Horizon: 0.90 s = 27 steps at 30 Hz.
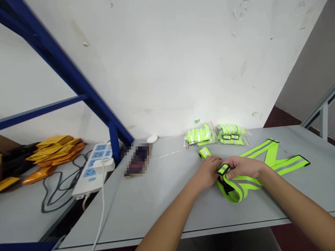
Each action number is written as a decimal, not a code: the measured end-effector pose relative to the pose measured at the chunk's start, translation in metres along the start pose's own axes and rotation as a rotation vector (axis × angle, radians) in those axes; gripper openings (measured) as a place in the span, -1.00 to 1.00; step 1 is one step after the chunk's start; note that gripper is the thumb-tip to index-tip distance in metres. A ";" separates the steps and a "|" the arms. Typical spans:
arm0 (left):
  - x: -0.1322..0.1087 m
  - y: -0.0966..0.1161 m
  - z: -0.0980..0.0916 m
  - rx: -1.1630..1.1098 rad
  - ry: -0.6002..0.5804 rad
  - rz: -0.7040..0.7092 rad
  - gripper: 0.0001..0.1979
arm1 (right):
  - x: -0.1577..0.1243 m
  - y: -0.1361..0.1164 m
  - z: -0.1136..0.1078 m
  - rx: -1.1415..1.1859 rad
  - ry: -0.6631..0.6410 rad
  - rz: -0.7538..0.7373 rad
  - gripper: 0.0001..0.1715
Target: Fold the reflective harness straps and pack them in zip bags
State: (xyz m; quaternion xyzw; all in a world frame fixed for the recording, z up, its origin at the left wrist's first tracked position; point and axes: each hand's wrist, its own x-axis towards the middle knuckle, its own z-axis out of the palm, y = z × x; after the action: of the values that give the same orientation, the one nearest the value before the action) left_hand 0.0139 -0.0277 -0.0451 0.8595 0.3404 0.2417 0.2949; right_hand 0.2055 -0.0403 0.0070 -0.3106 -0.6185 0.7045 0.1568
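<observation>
A neon yellow reflective strap harness (272,158) with grey stripes and black ends lies spread on the grey table (162,195). My right hand (242,166) is closed on a folded part of the strap near its black buckle end. My left hand (208,171) is closed on the same strap just to the left, its fingers curled around the band. A short end of the strap (204,152) sticks out beyond my left hand.
Two clear bags of folded neon straps (199,136) (231,134) lie against the white wall. A blurred flat object (138,160) and a small white oval thing (152,138) sit farther left. A white power strip (92,169), black cable and yellow packets (49,153) occupy the lower left shelf by a blue frame.
</observation>
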 end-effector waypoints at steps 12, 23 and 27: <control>0.007 -0.020 -0.033 -0.159 0.468 -0.443 -0.78 | 0.007 0.013 0.003 -0.603 0.241 0.133 -0.57; 0.000 -0.026 -0.040 0.006 0.060 -0.362 -0.75 | 0.001 0.015 -0.016 -0.563 0.020 0.185 -0.48; -0.003 -0.025 -0.048 -0.222 -0.058 -0.344 -0.53 | 0.001 0.015 -0.016 -0.565 -0.008 0.167 -0.51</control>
State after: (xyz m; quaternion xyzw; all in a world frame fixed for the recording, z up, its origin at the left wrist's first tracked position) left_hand -0.0288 0.0016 -0.0286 0.7576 0.4448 0.1987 0.4343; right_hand 0.2170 -0.0295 -0.0082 -0.3889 -0.7630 0.5162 0.0033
